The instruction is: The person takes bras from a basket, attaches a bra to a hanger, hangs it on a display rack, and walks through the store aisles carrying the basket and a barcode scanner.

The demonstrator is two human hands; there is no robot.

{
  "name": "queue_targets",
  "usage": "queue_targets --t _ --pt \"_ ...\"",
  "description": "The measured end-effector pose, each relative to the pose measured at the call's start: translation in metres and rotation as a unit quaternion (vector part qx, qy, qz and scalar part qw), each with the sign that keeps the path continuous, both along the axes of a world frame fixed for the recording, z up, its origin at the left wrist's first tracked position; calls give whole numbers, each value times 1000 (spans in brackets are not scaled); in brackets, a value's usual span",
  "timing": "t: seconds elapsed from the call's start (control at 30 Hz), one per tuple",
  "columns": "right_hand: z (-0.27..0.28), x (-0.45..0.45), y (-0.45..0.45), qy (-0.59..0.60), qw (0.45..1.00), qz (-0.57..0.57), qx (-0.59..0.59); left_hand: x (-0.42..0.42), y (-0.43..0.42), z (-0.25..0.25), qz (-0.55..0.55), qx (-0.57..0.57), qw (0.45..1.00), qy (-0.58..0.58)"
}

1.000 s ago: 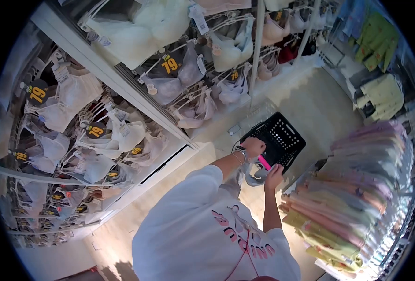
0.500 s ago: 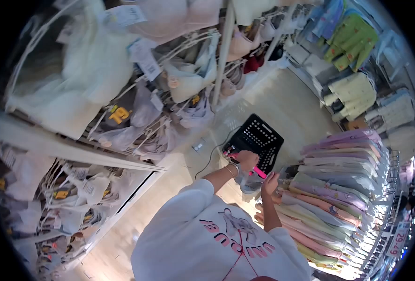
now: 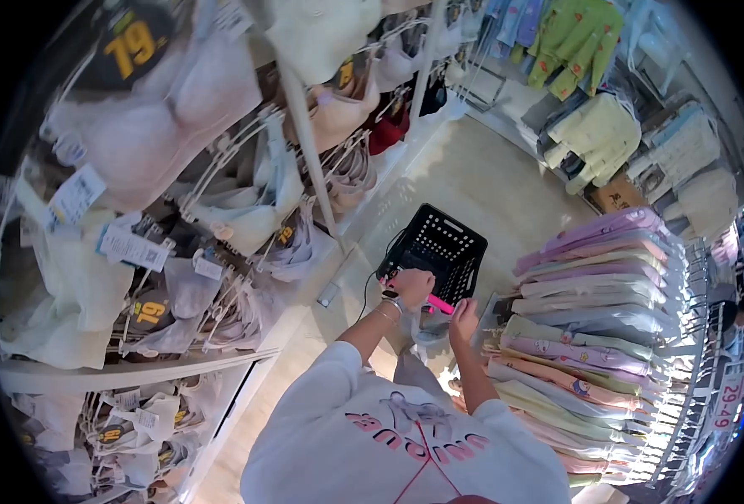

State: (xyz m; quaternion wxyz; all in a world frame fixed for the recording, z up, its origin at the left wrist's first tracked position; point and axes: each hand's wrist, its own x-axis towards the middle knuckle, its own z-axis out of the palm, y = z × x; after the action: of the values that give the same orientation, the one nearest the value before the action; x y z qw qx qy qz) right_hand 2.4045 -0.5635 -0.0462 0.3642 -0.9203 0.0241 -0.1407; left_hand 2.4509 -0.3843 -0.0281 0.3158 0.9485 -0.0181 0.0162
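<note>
Pink shows on both sides of my left hand (image 3: 411, 286), which is closed and wears a dark watch and a bracelet at the wrist. From it a pink bar (image 3: 441, 305) runs to my right hand (image 3: 464, 318), whose fingers are closed at the bar's other end. Both hands are in front of my body, at the near side of a black perforated basket (image 3: 441, 228). A greyish item hangs below the bar; its shape is unclear. A thin dark cord curves down left of my left hand.
Bras on hangers (image 3: 179, 126) with price tags fill the racks on the left. A rail of pastel garments (image 3: 590, 294) stands close on my right. Folded and hanging clothes (image 3: 594, 139) are at the back right, near a cardboard box (image 3: 619, 195). Pale floor (image 3: 506, 181) lies beyond the basket.
The view has shifted, so the left racks look nearer and more of the right rail shows. Both hands remain at the pink bar and appear slightly further left in the frame, as does the basket.
</note>
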Motion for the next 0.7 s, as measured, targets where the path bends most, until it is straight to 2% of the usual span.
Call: queue_targets --t 0.03,0.17,0.3,0.33,0.4,0.57,0.67,0.7 --pt "13 8 1 19 1000 7 2 10 -1 1 0 -4 1000 21" --pt "-11 61 -19 -4 998 59 -8 58 -13 13 17 35 998 49" --pt "-2 99 -32 -87 990 98 46 102 -24 5 25 90 988 122" --pt "-4 107 -36 -55 992 103 39 111 -28 2 19 93 988 120" --pt "-8 128 -44 3 993 117 17 130 -30 -2 10 91 990 109" --pt "-5 169 -58 -35 989 140 24 165 -33 -24 33 40 990 134" --pt "6 187 -66 -36 987 147 50 180 -41 -18 51 7 982 180" --pt "7 193 -67 -29 988 141 49 185 -43 -18 49 3 986 160"
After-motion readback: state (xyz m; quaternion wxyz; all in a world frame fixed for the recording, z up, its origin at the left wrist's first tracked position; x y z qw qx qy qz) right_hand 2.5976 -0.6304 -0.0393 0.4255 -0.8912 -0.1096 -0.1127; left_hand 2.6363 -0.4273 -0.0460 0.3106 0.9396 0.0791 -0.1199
